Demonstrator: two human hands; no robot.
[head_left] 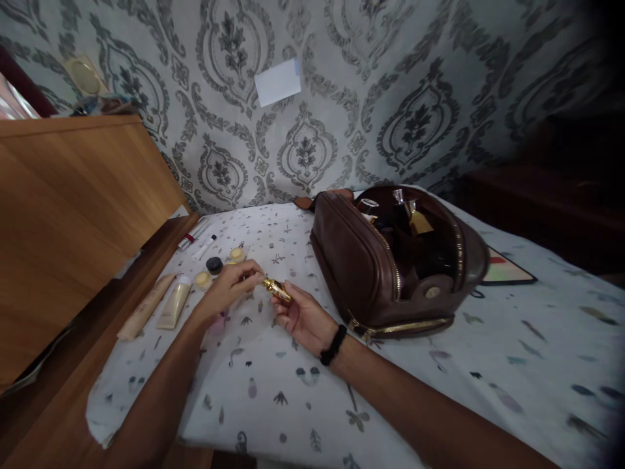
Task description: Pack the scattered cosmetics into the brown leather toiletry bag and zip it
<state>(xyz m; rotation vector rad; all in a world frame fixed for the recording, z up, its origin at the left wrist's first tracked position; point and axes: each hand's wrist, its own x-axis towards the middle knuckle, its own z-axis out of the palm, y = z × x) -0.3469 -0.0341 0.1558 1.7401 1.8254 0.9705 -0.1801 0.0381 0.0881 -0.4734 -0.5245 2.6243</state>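
A small shiny gold cosmetic tube [277, 290] lies between my hands, above the patterned white cloth. My right hand [307, 319], with a black band on its wrist, is closed around the tube's near end. Thumb and fingers of my left hand [233, 284] pinch together at its far end. The exact kind of tube is too small to tell. Beside my left hand are a black-lidded jar [213, 265] and a yellow pot [202, 280]. Something pink [216, 324] shows partly below my left wrist.
An open brown leather makeup bag [351, 260] with cosmetics inside stands right of my hands. A cream tube [174, 305] and a beige tube [146, 307] lie at left, near a wooden cabinet [83, 228]. A flat palette [508, 268] lies behind the bag.
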